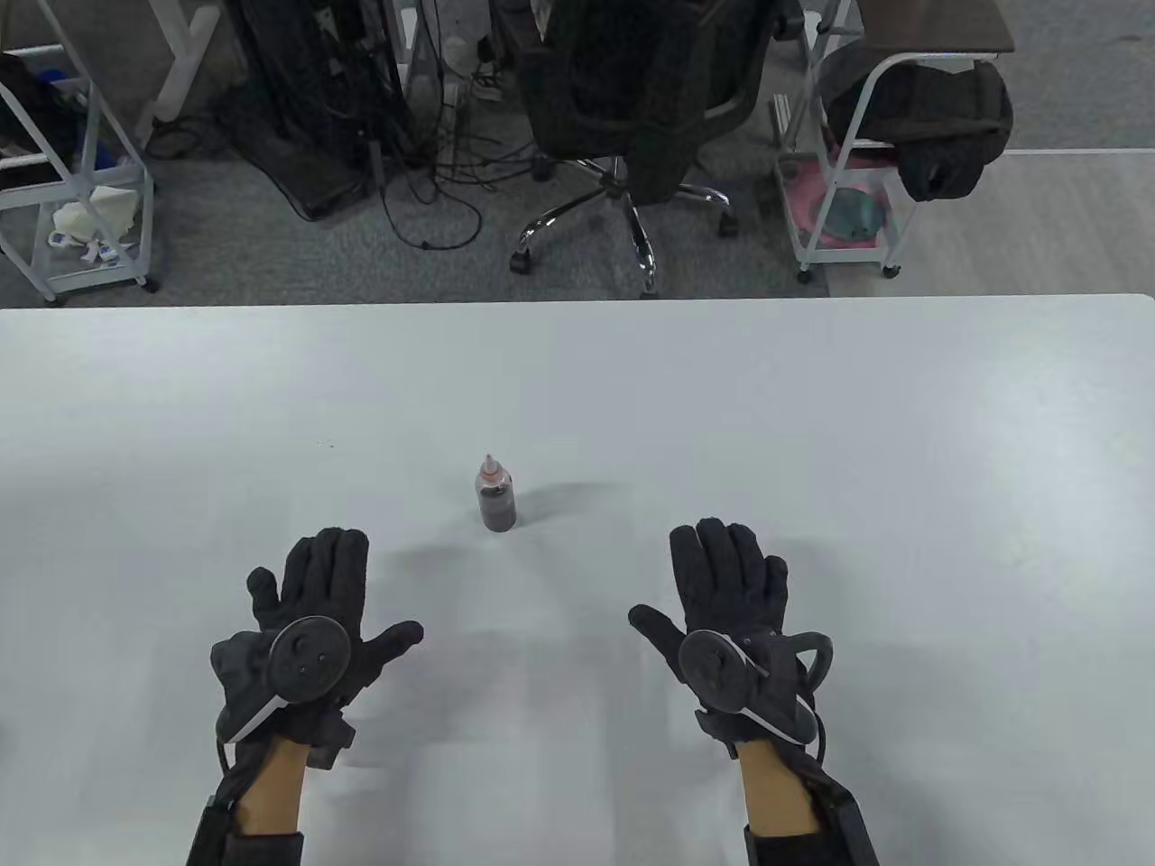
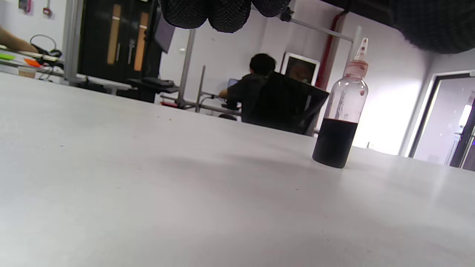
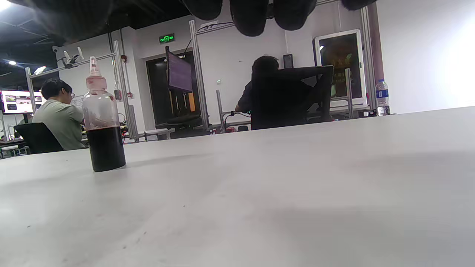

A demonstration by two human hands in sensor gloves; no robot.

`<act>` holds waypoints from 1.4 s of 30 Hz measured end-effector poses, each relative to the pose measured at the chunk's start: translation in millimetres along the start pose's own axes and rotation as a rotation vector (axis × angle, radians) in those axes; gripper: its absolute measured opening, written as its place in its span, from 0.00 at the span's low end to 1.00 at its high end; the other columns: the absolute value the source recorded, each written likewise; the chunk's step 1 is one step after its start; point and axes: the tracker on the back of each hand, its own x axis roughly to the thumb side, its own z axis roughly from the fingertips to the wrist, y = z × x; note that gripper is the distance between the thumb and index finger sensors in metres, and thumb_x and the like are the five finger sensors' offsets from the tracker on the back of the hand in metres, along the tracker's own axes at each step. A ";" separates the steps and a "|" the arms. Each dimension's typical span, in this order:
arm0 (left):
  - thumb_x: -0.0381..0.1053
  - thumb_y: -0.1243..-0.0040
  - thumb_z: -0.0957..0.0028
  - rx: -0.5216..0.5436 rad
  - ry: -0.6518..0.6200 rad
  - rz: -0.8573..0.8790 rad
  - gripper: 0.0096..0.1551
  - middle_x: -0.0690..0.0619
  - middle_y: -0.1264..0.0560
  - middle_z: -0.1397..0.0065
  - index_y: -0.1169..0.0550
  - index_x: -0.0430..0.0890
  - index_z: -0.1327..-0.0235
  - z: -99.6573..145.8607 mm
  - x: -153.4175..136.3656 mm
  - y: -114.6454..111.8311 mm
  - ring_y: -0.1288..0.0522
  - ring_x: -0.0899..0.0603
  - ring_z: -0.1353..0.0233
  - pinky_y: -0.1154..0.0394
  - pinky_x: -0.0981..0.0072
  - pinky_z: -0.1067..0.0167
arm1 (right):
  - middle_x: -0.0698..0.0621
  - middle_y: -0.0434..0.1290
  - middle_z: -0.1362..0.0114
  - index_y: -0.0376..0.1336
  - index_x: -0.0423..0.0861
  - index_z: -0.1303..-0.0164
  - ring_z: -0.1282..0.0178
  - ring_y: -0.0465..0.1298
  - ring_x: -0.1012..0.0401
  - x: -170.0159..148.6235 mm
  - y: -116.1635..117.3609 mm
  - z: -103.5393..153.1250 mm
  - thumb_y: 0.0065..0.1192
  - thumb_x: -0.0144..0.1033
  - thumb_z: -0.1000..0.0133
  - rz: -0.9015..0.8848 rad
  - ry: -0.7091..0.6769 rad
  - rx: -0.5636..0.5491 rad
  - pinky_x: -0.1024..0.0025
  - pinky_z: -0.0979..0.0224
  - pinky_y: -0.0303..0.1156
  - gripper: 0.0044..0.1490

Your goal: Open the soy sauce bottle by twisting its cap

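**Both hands flat and empty, bottle untouched**

The left hand (image 1: 311, 622) lies palm-down on the white table (image 1: 902, 433), fingers spread and straight, holding nothing. The right hand (image 1: 722, 613) mirrors it on the other side, also flat, splayed and empty. Both sit nearer the person than the soy sauce bottle (image 1: 495, 501), one to either side of it and each clearly apart from it; neither glove touches it.

The bottle stands upright on the table, roughly midway between the two hands and a little farther out. From the wrist views it is a clear, round-shouldered bottle (image 2: 339, 115) with dark liquid filling about the lower half, the upper half see-through with faint streaks on the inside wall. Its cap (image 2: 358, 61) is a pale pinkish piece with a pointed nozzle tip, seated on the neck and looking fully closed.

As for the task, nothing appears done yet: the cap is on, the bottle ungripped. Everything is left, by my reading: one hand has to reach in and steady the body, the other has to pinch the small cap and twist it loose. The bottle is slim and light-looking, so it may tip or spin if turned without a firm hold below.
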 end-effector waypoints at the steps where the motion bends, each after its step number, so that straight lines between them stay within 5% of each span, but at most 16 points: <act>1: 0.81 0.47 0.57 -0.001 0.000 0.000 0.67 0.34 0.47 0.12 0.48 0.43 0.13 -0.1 0.1 -0.2 0.45 0.25 0.15 0.54 0.17 0.31 | 0.37 0.48 0.07 0.39 0.47 0.07 0.08 0.50 0.33 0.1 0.0 -0.1 0.47 0.73 0.38 0.001 0.000 0.001 0.26 0.20 0.49 0.59; 20: 0.81 0.45 0.57 -0.061 0.003 0.008 0.67 0.35 0.47 0.12 0.48 0.43 0.13 -14.8 3.0 -13.7 0.44 0.26 0.15 0.53 0.18 0.30 | 0.37 0.48 0.07 0.39 0.47 0.07 0.08 0.50 0.33 4.1 0.3 0.4 0.47 0.73 0.38 0.008 -0.026 -0.001 0.26 0.20 0.49 0.59; 32: 0.78 0.39 0.57 -0.125 0.078 0.167 0.65 0.38 0.43 0.13 0.46 0.45 0.14 -84.9 31.4 -38.8 0.40 0.28 0.16 0.51 0.19 0.29 | 0.37 0.48 0.07 0.39 0.47 0.07 0.08 0.50 0.33 10.8 2.0 -1.9 0.47 0.73 0.38 0.010 -0.063 0.013 0.27 0.20 0.49 0.59; 42: 0.75 0.34 0.59 -0.060 0.179 0.368 0.60 0.41 0.35 0.16 0.38 0.48 0.17 -132.7 52.5 -60.1 0.33 0.30 0.19 0.48 0.21 0.28 | 0.37 0.47 0.07 0.39 0.47 0.07 0.08 0.49 0.33 8.2 0.4 -5.2 0.47 0.73 0.38 -0.001 -0.068 0.010 0.27 0.20 0.49 0.59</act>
